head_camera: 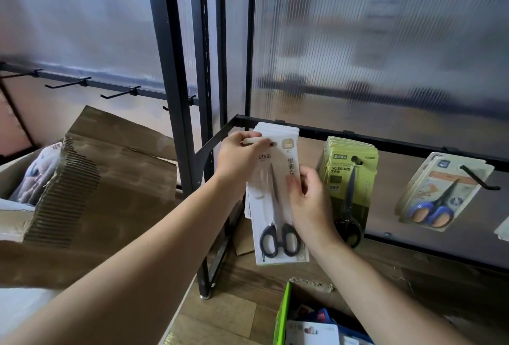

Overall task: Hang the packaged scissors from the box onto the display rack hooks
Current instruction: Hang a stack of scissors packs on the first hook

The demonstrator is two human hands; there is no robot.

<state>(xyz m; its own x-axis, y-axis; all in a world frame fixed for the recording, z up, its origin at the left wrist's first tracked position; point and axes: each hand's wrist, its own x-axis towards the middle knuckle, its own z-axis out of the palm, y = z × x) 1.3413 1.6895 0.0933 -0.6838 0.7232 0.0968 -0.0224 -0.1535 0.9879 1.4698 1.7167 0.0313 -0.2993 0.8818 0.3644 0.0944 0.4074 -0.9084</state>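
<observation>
Left hand [239,160] pinches top of white card pack of black-handled scissors [268,203], right hand [308,201] grips edge below — likely light, stiff, slick — hold by card edges.

Head-worn view, forward-down, near rack [399,141]

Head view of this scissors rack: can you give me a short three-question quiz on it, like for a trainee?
1. True or false: both the left hand and the right hand hold the white scissors pack.
2. Which colour are the neighbouring packs hanging just right of it? A red, B green, C black.
3. Fill in: the far-right hanging scissors have ____ and orange handles.
Key: 1 true; 2 B; 3 blue.
</observation>
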